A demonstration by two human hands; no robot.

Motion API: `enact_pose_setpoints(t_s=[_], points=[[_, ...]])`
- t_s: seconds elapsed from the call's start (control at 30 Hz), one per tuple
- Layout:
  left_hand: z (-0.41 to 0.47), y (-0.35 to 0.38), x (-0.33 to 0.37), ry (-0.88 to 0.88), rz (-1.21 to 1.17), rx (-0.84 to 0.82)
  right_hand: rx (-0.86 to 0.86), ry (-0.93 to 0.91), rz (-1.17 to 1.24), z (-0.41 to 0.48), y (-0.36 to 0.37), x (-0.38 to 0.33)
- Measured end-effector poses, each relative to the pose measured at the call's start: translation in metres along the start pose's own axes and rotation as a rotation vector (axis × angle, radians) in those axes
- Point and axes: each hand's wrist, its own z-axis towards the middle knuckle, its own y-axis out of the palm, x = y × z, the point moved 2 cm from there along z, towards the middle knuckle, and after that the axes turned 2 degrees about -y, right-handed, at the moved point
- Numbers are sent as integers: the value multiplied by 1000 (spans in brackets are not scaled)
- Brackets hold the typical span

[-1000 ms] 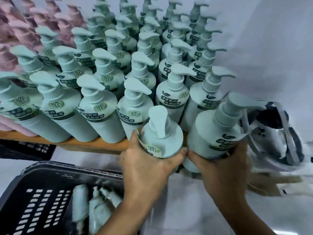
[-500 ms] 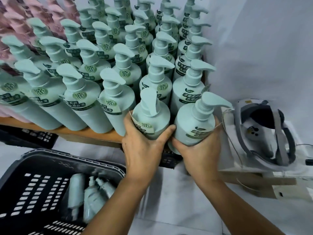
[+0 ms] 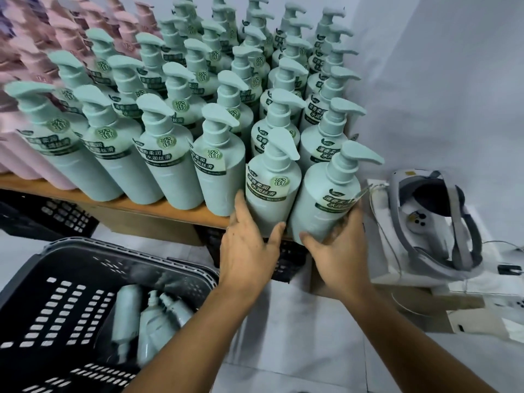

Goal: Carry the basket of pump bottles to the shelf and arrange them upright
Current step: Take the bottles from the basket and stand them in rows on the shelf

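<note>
1. A pump bottle [image 3: 272, 194] was gripped by the left hand [image 3: 249, 248] (upright, at the shelf [image 3: 136, 207] edge).
2. The neighbouring bottle [image 3: 326, 202] was gripped by the right hand [image 3: 337, 253].
3. Spare bottles [image 3: 158, 316] were seen in the basket [image 3: 42, 273].

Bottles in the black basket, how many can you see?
3, all lying down in the basket: a left bottle, a middle bottle and a right bottle, close together by the left arm. More may be hidden beneath it.

Fingertips of left hand [image 3: 249, 248] and right hand [image 3: 337, 251] partly hidden behind gripped mint-green plastic pump bottles, left bottle [image 3: 269, 194] and right bottle [image 3: 323, 205]. Below-left of the left hand, dark slotted plastic basket [image 3: 56, 307] cropped by two edges; loose mint-green bottles [image 3: 127, 313] inside blurred.
</note>
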Motion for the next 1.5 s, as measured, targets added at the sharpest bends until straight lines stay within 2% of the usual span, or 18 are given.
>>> enact_pose_setpoints(t_s=[0.1, 0.33, 0.5, 0.9, 1.5], points=[[3, 1, -7, 3, 12, -12, -36, 17, 7, 1, -3, 5], [5, 4, -11, -35, 83, 133, 49, -5, -140, 2, 2, -1], [9, 5, -17, -9, 107, 172, -32, 20, -86, 1, 4, -3], [18, 8, -14, -18, 76, 165, -15, 6, -191, 8, 3, -10], [29, 12, -10, 49, 218, 147, 9, -28, -243, 13, 6, -13]])
